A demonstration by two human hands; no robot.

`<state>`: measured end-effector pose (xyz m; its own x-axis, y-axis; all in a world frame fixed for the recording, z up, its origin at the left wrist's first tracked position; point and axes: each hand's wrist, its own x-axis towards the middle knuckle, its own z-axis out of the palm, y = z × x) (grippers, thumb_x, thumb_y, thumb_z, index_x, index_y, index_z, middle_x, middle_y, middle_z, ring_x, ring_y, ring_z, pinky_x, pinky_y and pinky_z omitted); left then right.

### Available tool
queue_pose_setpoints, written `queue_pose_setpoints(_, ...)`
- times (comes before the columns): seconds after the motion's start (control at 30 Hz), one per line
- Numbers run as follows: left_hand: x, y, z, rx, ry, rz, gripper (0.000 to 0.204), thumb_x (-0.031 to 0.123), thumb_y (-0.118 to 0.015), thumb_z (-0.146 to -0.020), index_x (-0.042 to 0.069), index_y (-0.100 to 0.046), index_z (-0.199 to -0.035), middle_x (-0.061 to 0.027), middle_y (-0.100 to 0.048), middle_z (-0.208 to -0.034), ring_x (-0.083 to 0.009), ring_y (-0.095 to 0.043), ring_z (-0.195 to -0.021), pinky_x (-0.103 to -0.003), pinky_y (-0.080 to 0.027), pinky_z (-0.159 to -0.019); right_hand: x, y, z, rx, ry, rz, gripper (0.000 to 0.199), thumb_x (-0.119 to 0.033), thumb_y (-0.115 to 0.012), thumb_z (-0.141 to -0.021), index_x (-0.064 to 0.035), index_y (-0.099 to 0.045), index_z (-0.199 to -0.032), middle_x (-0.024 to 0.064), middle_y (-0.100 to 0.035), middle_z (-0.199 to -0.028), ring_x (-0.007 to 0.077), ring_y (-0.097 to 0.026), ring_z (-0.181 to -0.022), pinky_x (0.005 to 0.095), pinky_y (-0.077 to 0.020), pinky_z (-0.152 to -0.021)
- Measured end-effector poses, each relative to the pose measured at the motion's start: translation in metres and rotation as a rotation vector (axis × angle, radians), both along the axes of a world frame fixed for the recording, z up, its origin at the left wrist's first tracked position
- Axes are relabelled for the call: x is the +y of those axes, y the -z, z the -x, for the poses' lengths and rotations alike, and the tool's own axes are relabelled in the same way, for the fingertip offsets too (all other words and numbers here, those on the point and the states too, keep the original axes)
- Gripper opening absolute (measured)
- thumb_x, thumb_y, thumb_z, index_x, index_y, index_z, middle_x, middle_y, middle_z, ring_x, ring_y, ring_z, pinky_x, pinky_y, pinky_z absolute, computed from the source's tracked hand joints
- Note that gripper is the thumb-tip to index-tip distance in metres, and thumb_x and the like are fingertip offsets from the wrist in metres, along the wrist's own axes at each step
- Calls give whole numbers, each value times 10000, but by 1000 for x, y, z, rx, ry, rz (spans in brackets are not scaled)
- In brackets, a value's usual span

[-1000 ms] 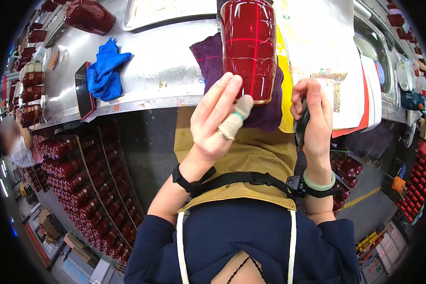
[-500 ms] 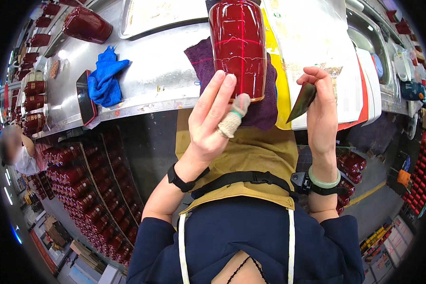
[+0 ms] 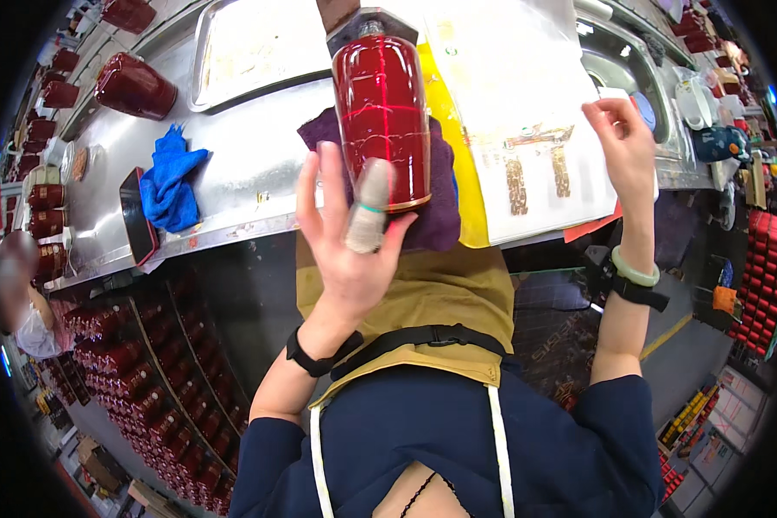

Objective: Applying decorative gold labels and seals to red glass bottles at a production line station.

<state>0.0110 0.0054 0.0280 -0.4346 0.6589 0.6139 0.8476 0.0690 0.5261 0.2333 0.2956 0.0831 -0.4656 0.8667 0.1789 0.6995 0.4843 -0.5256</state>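
A glossy red lacquered cylinder (image 3: pixel 382 116) lies on a purple cloth (image 3: pixel 445 216) on the steel bench (image 3: pixel 250 164), its far end on a grey mount. My left hand (image 3: pixel 350 237), one finger wrapped in tape, is spread at the cylinder's near rim, with fingers up along its left side and front. My right hand (image 3: pixel 623 142) hovers over a white sheet (image 3: pixel 527 104) that carries gold strips (image 3: pixel 516 183). Its fingers are curled, and I cannot see whether anything is in them.
A blue cloth (image 3: pixel 173 186) and a black phone (image 3: pixel 136 220) lie at the bench's left. Behind them are a metal tray (image 3: pixel 250 47) and another red cylinder (image 3: pixel 134 86). A sink (image 3: pixel 626 56) is at the right. Racks of red cylinders (image 3: pixel 138 371) stand below.
My right hand, which held a dark tool near the cylinder, has swung right and up over the white sheet. My left hand has opened wider at the cylinder's rim.
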Motion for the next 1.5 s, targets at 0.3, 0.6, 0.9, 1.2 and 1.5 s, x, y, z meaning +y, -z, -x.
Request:
queue_pose_setpoints(0.3, 6, 13, 29, -465, 77, 101, 981, 80, -935, -723, -52, -424, -1549, -203, -572, -1494, -283, -560, -1378, -393, -432, -1158, 20, 20, 8, -268, -325, 141, 237, -116, -804, -854, -32, -707, -1053, 139, -599, -1064, 287, -613, -1004, 385, -507, -905)
queue_pose_setpoints(0.6, 5, 1, 34, -567, 166, 125, 944, 90, -925, -741, -37, -446, -1545, -175, -598, -1474, -266, -584, -1342, -394, -416, -1174, 11, -52, 30, -279, -492, 303, 158, -106, -783, -838, -2, -674, -887, 36, -628, -764, 136, -525, -736, 299, -427, -697)
queue_pose_setpoints(0.9, 4, -32, 55, -523, 333, -20, 1096, 236, -995, -648, -51, -433, -1544, -240, -478, -1575, -346, -464, -1469, -444, -334, -1231, -59, -114, 66, -75, -628, 590, 149, -153, -777, -922, -9, -740, -917, -47, -577, -691, 24, -442, -633, 237, -330, -567)
queue_pose_setpoints(1.2, 14, -36, 83, -543, 614, -79, 1233, 559, -933, -685, -49, -347, -1583, -237, -367, -1636, -349, -375, -1519, -458, -301, -1246, -103, -157, 92, 248, -624, 579, 73, -14, -696, -870, 59, -698, -865, 64, -632, -772, 104, -491, -706, 272, -354, -653)
queue_pose_setpoints(1.5, 16, -6, 51, -273, 342, 94, 1107, 58, -897, -736, -20, -254, -1633, -346, -346, -1613, -481, -460, -1436, -442, -451, -1144, -91, -135, 76, 46, -599, 477, 172, -122, -717, -960, 45, -755, -942, 36, -717, -786, 52, -574, -710, 229, -418, -644)
